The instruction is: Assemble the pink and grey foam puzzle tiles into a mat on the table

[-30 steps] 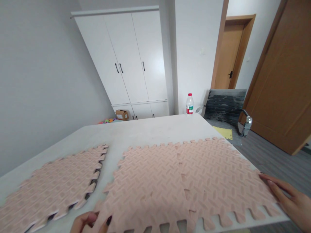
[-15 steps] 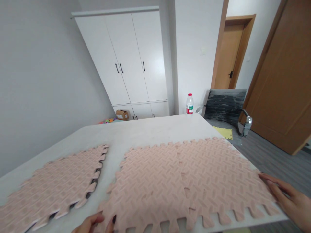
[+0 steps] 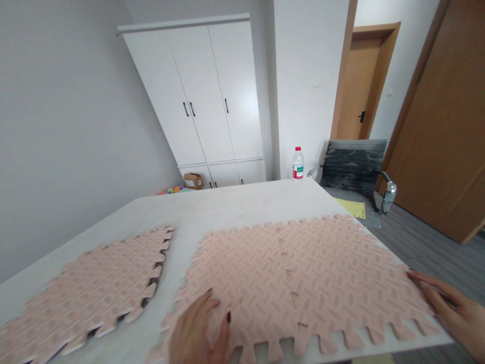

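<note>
Two pink foam puzzle mats joined side by side point(image 3: 303, 273) lie on the white table point(image 3: 235, 207) in front of me. My left hand point(image 3: 199, 331) rests flat on the near left part of the joined mats, fingers stretched out. My right hand point(image 3: 450, 308) touches the right edge of the joined mats at the table's right side, fingers extended along the edge. A separate stack of pink foam mats point(image 3: 94, 288) lies on the table to the left, apart from the joined pair.
A plastic bottle with a red cap point(image 3: 297, 164) stands at the table's far edge. A dark office chair point(image 3: 352, 167) with yellow paper on its seat is at the right. A white wardrobe point(image 3: 204, 96), a small cardboard box point(image 3: 193, 180) and wooden doors are behind.
My left hand has moved from the near edge up onto the joined mats and now lies flat on them. The view has shifted slightly. My right hand stays at the right edge.
</note>
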### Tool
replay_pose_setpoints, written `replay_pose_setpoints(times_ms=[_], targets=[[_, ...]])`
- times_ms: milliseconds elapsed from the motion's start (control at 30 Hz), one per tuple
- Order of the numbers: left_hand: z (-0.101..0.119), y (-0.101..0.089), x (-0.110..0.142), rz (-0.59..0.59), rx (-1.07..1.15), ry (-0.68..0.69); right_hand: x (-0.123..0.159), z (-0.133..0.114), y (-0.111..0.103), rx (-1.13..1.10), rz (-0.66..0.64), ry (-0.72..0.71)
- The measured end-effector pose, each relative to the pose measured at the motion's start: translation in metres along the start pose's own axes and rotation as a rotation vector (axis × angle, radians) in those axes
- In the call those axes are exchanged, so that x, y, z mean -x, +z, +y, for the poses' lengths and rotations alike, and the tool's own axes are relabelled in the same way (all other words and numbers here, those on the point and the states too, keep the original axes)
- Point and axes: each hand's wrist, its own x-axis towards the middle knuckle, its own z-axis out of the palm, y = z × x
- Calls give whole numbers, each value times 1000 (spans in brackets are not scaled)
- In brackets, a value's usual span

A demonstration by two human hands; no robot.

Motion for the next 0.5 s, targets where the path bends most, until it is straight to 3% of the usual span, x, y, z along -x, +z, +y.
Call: replay_pose_setpoints(times_ms=[133, 233, 367, 500], targets=[[72, 28, -27, -119, 86, 255, -1, 4, 1, 6, -10, -27], [107, 41, -35, -271, 79, 336, -1, 4, 1, 30, -13, -64], [119, 54, -25, -394, 33, 327, 1, 2, 2, 66, 10, -142], [116, 63, -14, -361, -41, 371, 3, 0, 4, 105, 25, -153]])
